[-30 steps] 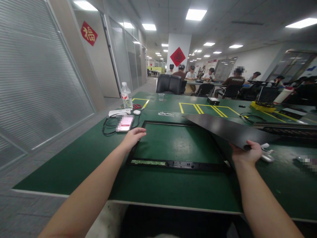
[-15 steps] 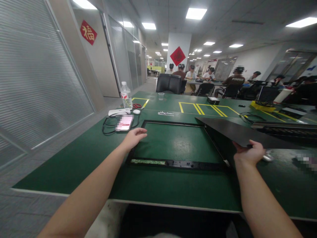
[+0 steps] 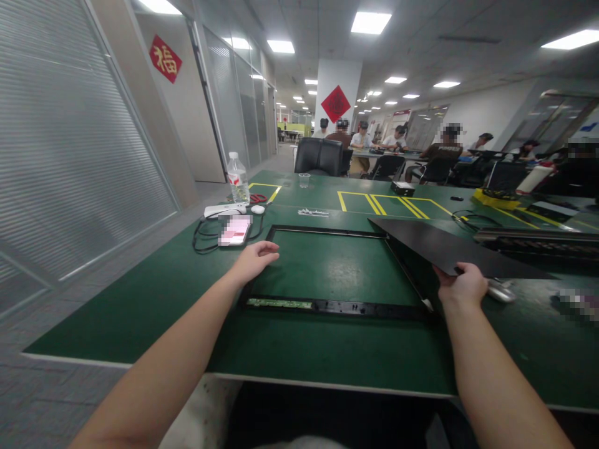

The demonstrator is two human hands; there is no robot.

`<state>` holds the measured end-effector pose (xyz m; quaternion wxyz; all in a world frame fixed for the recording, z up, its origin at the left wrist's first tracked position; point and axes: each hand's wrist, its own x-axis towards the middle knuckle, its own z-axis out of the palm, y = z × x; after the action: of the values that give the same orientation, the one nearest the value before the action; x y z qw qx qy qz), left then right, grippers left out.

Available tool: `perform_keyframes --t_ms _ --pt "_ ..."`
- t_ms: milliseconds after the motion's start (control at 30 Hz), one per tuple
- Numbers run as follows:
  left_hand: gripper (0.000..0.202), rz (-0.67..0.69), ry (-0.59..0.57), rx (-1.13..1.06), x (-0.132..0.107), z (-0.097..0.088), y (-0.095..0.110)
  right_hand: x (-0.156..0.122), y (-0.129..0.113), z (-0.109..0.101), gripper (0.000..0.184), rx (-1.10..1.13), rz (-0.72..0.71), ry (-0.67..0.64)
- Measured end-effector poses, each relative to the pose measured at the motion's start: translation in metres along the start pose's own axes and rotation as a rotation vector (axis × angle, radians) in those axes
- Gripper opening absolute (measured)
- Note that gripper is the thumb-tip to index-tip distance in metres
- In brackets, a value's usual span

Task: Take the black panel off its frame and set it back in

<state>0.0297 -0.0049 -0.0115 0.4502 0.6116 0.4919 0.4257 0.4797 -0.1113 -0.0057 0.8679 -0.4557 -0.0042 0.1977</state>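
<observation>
A black rectangular frame [image 3: 369,310], like a monitor bezel, lies flat on the green table [image 3: 327,349]. Along its near bar runs a green circuit board strip [image 3: 279,304]. My left hand [image 3: 255,262] is over the frame's left bar, fingers loosely bent and apart from the thumb; whether it presses on the bar is hidden. With my right hand [image 3: 463,285] I grip a thin black panel [image 3: 435,242] by its near edge, thumb on top and fingers beneath. The panel is tilted, one corner close to the frame's far right corner.
At the far left are a water bottle [image 3: 238,181], red-handled scissors [image 3: 258,198], a white mouse [image 3: 258,209] and a phone [image 3: 235,229] with cables. A silvery object [image 3: 501,290] lies beside my right hand. Several people sit at tables farther back.
My right hand has shifted slightly left along the panel's near edge, showing more of the silvery object. My left hand and the frame stay about where they were.
</observation>
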Motion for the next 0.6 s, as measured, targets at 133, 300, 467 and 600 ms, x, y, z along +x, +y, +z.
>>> perform_keyframes --t_ms 133,300,467,600 --pt "0.046 0.004 -0.008 0.024 -0.001 0.0 -0.001 -0.005 -0.001 0.002 0.037 -0.035 0.004 0.013" --pt "0.041 0.007 -0.017 0.063 0.0 -0.001 -0.002 -0.001 0.001 -0.001 0.031 -0.126 0.034 0.024" --pt "0.039 0.012 -0.01 0.093 0.001 -0.001 -0.005 0.0 0.003 -0.001 0.039 -0.141 -0.035 0.087" --pt "0.039 0.007 -0.012 0.099 0.001 -0.001 -0.005 0.007 0.002 -0.005 0.044 -0.029 -0.074 0.031"
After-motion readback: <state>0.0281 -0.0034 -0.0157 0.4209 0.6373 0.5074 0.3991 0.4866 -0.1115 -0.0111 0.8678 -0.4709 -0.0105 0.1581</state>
